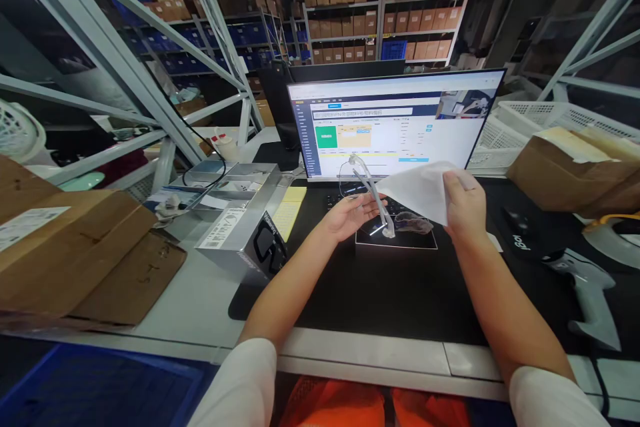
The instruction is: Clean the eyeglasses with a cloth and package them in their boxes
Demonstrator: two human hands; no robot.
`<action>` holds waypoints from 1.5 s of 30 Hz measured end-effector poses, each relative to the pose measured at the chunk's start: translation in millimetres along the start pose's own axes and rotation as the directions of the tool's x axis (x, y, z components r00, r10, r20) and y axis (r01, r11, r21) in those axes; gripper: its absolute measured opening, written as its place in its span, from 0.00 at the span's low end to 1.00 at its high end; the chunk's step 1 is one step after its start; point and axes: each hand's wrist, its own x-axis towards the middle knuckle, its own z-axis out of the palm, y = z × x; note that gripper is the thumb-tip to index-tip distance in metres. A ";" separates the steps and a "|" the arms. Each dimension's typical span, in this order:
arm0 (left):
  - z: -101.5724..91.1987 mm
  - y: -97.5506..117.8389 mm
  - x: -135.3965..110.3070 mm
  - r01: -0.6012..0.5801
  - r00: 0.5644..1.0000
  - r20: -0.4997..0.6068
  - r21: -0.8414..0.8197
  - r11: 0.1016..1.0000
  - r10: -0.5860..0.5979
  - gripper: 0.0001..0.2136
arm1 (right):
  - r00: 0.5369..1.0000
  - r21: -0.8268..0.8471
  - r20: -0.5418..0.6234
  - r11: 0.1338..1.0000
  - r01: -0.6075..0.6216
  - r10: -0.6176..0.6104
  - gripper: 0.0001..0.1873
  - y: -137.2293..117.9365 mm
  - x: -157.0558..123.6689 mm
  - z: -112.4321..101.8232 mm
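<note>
My left hand (353, 213) is closed around a pale grey pair of glasses (373, 190), raised in front of the monitor. One thin clear lens seems to show at its left side. Pinched in my right hand (465, 203) is a thin white sheet or pouch (420, 188), which stretches toward the glasses; whether it touches them I cannot tell. Below both hands, on the black mat, lies a shallow dark box (395, 240). A clear, tinted lens-like piece (413, 222) rests at the box, partly covered by my left hand and the glasses.
A lit monitor (390, 127) stands behind my hands. Left are a silver product box (240, 227), yellow notes (290, 210) and a cardboard box (85, 253). Right lie a mouse (517, 219), a barcode scanner (585, 287) and a brown carton (575, 170). White baskets (495, 137) stand behind.
</note>
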 end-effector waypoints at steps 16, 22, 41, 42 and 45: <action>20.5 -6.9 -0.6 0.014 0.993 -0.111 -0.218 0.976 -0.039 0.09 | 0.720 0.011 0.686 0.988 -0.154 0.105 0.12 -12.8 -25.4 8.7; 19.1 -3.8 -4.3 -0.066 0.974 -0.224 -0.214 0.975 0.017 0.10 | 0.623 0.014 0.762 0.958 -0.287 0.176 0.12 -12.1 -24.4 10.0; 17.2 31.2 -28.3 0.019 0.983 0.144 0.535 0.845 -0.114 0.22 | 0.586 -0.238 0.708 0.914 -0.328 0.394 0.25 -12.4 -11.4 -2.3; 16.9 33.0 -28.1 -0.019 0.991 0.124 0.539 0.842 -0.057 0.22 | 0.627 -0.226 0.681 0.923 -0.311 0.378 0.25 -14.7 -10.8 -3.7; 19.6 37.1 -29.2 -0.194 0.978 0.037 0.525 0.829 0.206 0.18 | 0.791 -0.177 0.562 0.969 -0.171 0.242 0.25 -24.5 -13.9 -4.9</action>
